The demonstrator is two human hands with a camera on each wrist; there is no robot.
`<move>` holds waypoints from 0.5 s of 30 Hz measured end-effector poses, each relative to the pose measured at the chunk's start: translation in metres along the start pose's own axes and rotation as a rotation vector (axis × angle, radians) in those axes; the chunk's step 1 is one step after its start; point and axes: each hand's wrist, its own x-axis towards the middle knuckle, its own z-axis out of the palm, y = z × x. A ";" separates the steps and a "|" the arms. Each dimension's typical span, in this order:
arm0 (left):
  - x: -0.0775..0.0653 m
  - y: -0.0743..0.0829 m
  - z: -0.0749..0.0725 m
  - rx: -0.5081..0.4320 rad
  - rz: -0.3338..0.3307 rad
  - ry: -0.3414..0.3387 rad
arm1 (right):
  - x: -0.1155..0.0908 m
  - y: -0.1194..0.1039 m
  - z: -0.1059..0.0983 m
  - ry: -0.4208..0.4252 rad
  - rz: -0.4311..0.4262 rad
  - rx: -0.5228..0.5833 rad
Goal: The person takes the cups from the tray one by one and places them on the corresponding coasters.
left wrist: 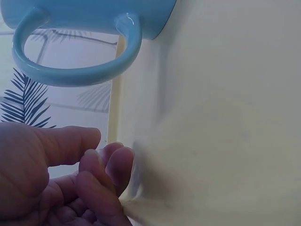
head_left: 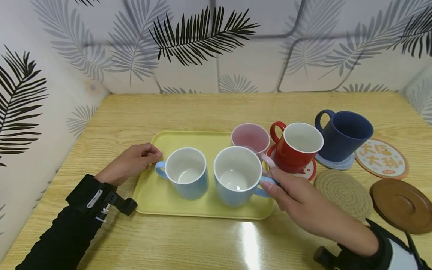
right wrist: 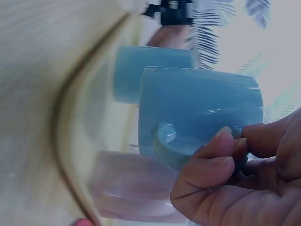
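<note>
My right hand (head_left: 298, 198) pinches the handle of a light blue mug (head_left: 236, 180) with a white inside. In the right wrist view, this mug's base appears raised above the tray. To its left, a second light blue mug (head_left: 187, 176) stands on the yellow tray (head_left: 162, 206), handle pointing left. My left hand (head_left: 129, 161) is at the tray's left edge, fingers loosely bent. In the left wrist view its fingertips (left wrist: 120, 162) are by the rim, below the mug's handle (left wrist: 75, 75); contact is unclear. A pink mug (head_left: 250, 135) stands at the tray's right rear, partly hidden.
Right of the tray, a red mug (head_left: 295, 153) sits on a red-and-white coaster (head_left: 310, 171), and a navy mug (head_left: 345, 137) on a pale blue coaster (head_left: 337, 163). A printed coaster (head_left: 381, 157), a woven coaster (head_left: 344, 191) and a brown wooden coaster (head_left: 401, 204) lie beyond.
</note>
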 end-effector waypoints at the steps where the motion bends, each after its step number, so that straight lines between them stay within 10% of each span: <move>1: 0.000 0.000 0.000 0.002 0.002 0.001 | -0.002 -0.002 -0.003 0.015 -0.019 0.003; 9: 0.001 0.002 -0.001 -0.014 0.005 0.000 | -0.016 -0.005 -0.046 0.150 -0.100 0.023; 15: 0.001 0.002 -0.001 -0.013 0.002 -0.001 | -0.032 0.009 -0.081 0.314 0.019 -0.039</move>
